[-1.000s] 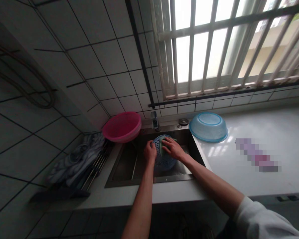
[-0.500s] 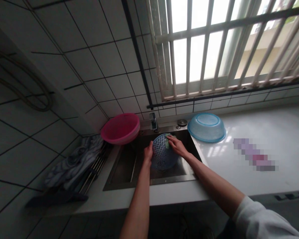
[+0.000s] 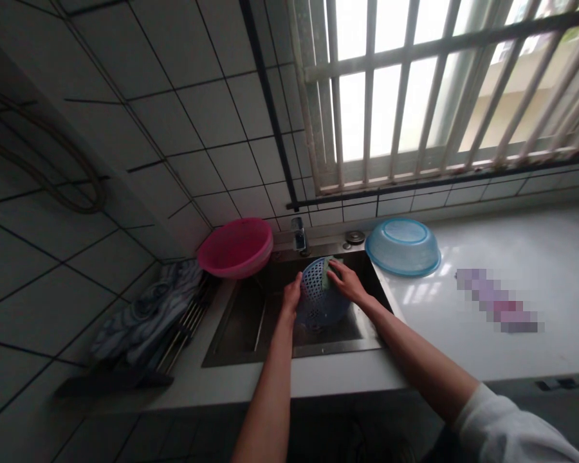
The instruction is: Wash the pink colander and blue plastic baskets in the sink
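Note:
A blue plastic colander [image 3: 313, 286] is held tilted over the steel sink [image 3: 229, 328], its pierced side facing up and left. My left hand [image 3: 293, 294] is closed on the colander's left rim, thumb upward. Pressed against the upper inside of the colander is a green sponge or cloth [image 3: 327, 273], with my right hand [image 3: 346, 281] closed over it. The fingers cover part of it, so I cannot tell exactly which it is. The lower part of the colander is dim, and the left forearm passes beside it.
A pink basin [image 3: 236, 247] leans at the sink's back left, near the faucet [image 3: 298, 235]. At the right an upturned blue basin [image 3: 404, 247] sits on the white counter [image 3: 492, 251]. Striped cloth [image 3: 139, 315] lies by a metal rack [image 3: 186, 334]. A blurred-out item [image 3: 496, 299] lies farther right.
My right hand and the green piece have shifted slightly along the colander's inside. The colander has turned a little in my left hand. The whole view has drifted slightly.

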A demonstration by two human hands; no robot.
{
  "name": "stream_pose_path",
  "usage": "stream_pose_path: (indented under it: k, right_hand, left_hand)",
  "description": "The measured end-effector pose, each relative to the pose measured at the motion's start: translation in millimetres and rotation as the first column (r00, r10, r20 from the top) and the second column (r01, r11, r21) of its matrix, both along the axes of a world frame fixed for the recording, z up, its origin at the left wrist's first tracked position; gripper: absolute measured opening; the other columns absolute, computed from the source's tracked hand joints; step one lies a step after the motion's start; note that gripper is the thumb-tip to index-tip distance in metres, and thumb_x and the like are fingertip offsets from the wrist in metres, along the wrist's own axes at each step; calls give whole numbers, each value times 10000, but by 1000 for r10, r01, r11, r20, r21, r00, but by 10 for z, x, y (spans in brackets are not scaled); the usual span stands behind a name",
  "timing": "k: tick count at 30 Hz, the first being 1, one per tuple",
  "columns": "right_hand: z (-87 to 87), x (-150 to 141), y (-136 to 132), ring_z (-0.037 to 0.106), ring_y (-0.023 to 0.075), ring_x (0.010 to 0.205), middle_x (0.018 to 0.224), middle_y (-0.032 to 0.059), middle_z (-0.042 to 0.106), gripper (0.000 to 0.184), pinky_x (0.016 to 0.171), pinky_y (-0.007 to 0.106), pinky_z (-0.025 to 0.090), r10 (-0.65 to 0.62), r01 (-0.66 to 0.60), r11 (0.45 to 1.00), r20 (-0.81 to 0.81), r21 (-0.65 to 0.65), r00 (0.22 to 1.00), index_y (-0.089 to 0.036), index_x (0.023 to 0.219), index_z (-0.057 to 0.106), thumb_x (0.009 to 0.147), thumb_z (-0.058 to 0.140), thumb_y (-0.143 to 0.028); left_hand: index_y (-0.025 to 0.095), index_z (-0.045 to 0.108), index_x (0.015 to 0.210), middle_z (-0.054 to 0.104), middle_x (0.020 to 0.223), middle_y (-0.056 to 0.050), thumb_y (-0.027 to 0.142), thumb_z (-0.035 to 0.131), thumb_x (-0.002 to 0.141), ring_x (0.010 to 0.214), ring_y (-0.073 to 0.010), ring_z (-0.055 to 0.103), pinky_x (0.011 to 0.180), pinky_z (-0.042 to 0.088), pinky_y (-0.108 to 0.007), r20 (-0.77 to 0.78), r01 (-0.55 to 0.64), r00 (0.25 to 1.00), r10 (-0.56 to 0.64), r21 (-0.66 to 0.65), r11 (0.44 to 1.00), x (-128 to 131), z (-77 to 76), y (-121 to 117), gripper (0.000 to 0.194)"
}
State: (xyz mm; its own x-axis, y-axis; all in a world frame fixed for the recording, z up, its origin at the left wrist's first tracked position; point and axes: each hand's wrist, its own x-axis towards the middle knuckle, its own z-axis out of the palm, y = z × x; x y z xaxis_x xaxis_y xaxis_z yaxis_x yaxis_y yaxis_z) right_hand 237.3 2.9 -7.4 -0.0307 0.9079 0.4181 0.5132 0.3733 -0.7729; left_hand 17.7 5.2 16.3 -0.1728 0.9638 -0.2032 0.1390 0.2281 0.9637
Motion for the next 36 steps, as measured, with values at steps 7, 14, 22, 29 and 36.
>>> stream_pose_path:
  k: [7,14,22,29,36]
  right_hand:
    - [93,-112,-111,422,310,1511,1567,106,537,454,1249,597,322,103,-131,985,222,116,970,-248,1478,604,1030,543,-288]
    - [184,-388,-317,427,301,1508,1569,79,539,513,1272,593,269,265,-354,922,413,157,872,-293,1514,563,1006,607,-236]
    - [85,-40,-82,453,271,1494,1587,110,513,482,1222,520,389,111,-116,992,102,48,989,-255,1518,561,1067,482,-406]
    - [303,-303,-312,404,312,1512,1552,10,560,381,1273,640,198,178,-259,948,368,184,913,-374,1392,674,1030,569,-311]
    - [294,-209,-256,507,273,1436,1560,39,553,407,1218,509,387,155,-201,967,267,155,951,-325,1432,645,1034,572,-369]
  left_hand:
    - [147,752,861,761,900,-103,581,566,914,877,-230,685,819,519,-319,-139,82,989,-57,180,980,86,22,20,476]
    - [212,793,1044,777,1146,-156,293,449,963,1060,-299,709,891,488,-347,-507,-54,849,153,203,978,75,136,-58,362]
    - [174,684,634,640,605,-72,797,565,824,643,-229,610,600,391,-304,-229,-135,962,149,76,988,-21,85,-4,662]
    - [160,687,685,604,628,-38,901,613,671,655,-187,541,616,393,-293,-44,-94,994,98,81,992,-16,51,26,745]
    - [179,642,618,553,580,-21,906,628,661,618,-179,513,580,370,-293,-52,-95,994,99,64,993,8,87,9,728]
